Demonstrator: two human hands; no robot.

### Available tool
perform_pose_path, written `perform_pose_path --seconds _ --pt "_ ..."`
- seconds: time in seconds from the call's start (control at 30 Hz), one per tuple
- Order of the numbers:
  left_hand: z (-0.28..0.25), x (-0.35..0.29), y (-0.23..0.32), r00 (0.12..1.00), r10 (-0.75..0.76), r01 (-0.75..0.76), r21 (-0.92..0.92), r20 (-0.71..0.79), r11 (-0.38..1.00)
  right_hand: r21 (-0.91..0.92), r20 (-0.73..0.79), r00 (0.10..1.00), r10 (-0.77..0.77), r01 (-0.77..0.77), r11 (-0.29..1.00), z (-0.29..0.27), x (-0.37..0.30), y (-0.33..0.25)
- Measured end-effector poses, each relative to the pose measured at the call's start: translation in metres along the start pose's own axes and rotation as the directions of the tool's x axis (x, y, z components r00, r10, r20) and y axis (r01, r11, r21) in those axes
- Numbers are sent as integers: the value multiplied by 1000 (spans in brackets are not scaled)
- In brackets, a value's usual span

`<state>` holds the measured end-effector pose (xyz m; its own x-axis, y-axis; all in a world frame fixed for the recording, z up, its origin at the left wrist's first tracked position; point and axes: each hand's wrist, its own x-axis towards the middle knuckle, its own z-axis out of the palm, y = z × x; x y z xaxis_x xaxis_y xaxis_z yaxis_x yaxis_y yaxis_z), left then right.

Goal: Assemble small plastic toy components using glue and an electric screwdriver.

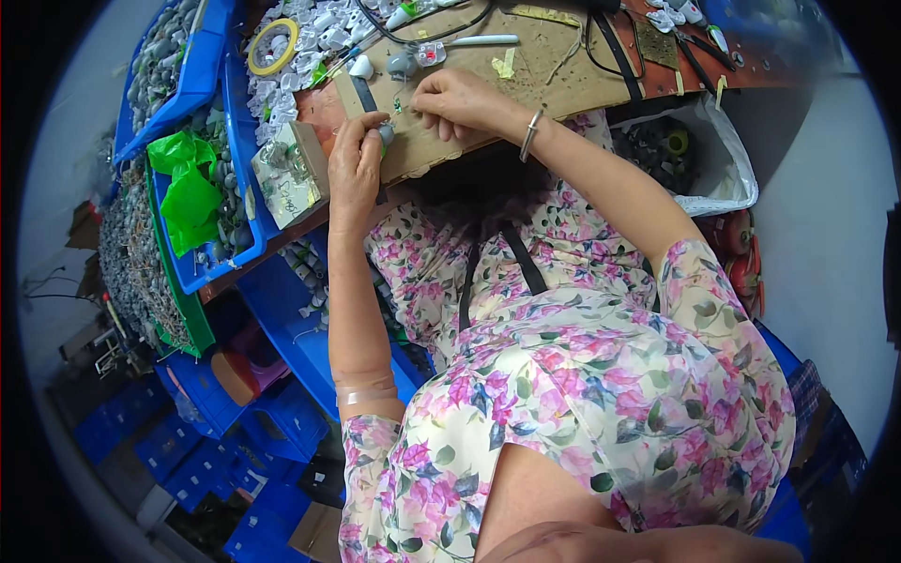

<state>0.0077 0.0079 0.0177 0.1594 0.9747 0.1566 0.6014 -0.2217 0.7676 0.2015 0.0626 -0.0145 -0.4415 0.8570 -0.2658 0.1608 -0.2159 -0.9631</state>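
Observation:
My left hand [354, 164] is closed at the near left edge of the cardboard-covered bench top [554, 89]. Its thumb and fingers grip a small grey rounded plastic part [387, 133]. Just to the right, my right hand [460, 101] hovers low over the cardboard with fingers curled and thumb and forefinger pinched; whatever they hold is too small to make out. Between the two hands shows a tiny green piece [398, 105]. Beyond them lie a grey round part [402, 66] and a white piece with a red spot [431, 54].
White plastic parts [324, 28] are heaped at the far left beside a yellow tape roll [273, 47]. Blue bins [246, 246] of grey parts flank the bench. A small box [298, 169] stands near my left wrist. Pliers [706, 49] lie far right, above a white-lined bin [737, 164].

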Motion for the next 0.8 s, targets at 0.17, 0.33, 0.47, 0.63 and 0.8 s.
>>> perform_pose_path --seconds 0.17,0.33,0.47,0.63,0.8 --pt "1 -2 11 997 60 -64 104 37 993 38 50 997 54 -56 998 -3 -1 -7" --pt "1 -4 7 993 110 -114 116 44 987 99 96 989 112 -122 988 6 -5 -13" --pt "1 -5 3 991 129 -132 138 34 982 107 84 989 119 -128 986 6 0 -8" --pt "6 -2 4 991 133 -129 235 -2 963 132 44 997 69 -74 988 8 1 -4" --pt "14 1 11 984 169 -134 378 -62 916 77 22 999 33 -34 996 9 -1 -4"
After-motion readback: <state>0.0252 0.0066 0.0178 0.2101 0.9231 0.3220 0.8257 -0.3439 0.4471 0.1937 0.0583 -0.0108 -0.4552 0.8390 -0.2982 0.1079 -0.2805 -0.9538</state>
